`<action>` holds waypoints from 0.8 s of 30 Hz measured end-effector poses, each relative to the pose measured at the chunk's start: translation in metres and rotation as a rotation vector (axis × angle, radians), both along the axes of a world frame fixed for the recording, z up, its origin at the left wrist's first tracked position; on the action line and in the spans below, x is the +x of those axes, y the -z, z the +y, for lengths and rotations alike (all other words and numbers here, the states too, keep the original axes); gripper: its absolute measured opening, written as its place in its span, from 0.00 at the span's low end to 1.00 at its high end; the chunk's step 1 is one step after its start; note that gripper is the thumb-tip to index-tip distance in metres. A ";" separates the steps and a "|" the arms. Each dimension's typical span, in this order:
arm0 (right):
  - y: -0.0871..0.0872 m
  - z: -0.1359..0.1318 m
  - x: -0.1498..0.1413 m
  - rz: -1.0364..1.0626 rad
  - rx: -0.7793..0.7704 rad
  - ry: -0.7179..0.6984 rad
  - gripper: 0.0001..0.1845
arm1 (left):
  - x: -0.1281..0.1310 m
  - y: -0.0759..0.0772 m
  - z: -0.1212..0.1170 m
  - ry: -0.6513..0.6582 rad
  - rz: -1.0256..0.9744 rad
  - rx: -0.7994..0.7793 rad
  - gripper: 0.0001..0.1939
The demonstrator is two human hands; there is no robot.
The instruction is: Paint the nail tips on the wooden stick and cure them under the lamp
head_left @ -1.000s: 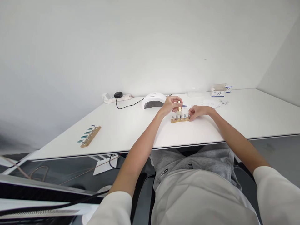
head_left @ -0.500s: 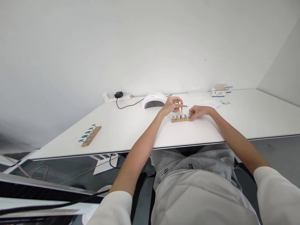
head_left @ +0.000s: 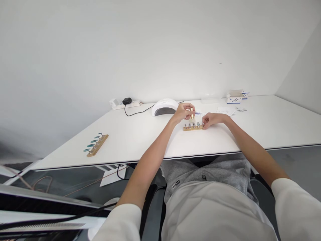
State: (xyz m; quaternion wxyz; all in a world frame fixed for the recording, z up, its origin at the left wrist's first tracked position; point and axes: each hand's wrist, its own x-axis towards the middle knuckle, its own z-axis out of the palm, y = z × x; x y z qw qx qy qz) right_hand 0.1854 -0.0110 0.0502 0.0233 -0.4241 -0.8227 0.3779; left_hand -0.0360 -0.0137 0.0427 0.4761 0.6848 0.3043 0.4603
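Note:
My left hand pinches a gold nail polish cap upright between thumb and fingers. Just under the cap there is a pale, clear part, too small to tell whether it is the bottle. In front of it lies a wooden nail tip stand with several small, shiny nail tips on short posts. The fingers of my right hand are closed on the right end of this stand, hiding part of the last tip. A second nail tip stand with teal tips sits apart at the left of the table.
A white nail lamp is just behind my left hand. A power strip with a black adapter is at the back left, its cable running toward the lamp. Boxes of alcohol pads, paper sheets and small wrappers are at the back right.
The gold cap in my left hand has shifted by only tiny amounts above the stand. My right hand keeps its hold on the stand's right end.

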 end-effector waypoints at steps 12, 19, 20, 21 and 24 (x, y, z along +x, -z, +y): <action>-0.002 -0.002 -0.001 -0.005 0.006 -0.002 0.25 | -0.002 0.001 0.002 -0.033 0.012 0.006 0.11; -0.001 -0.001 0.000 0.007 -0.002 -0.013 0.25 | -0.001 0.001 0.002 -0.042 -0.014 0.021 0.13; -0.001 -0.001 0.000 0.011 -0.003 -0.014 0.25 | -0.001 0.001 0.002 -0.051 -0.009 0.017 0.13; 0.000 0.000 0.000 0.015 -0.003 -0.013 0.25 | -0.001 0.001 0.002 -0.061 -0.004 0.013 0.13; 0.000 0.000 0.000 0.020 -0.001 -0.008 0.24 | -0.001 0.000 0.001 -0.073 0.003 0.010 0.13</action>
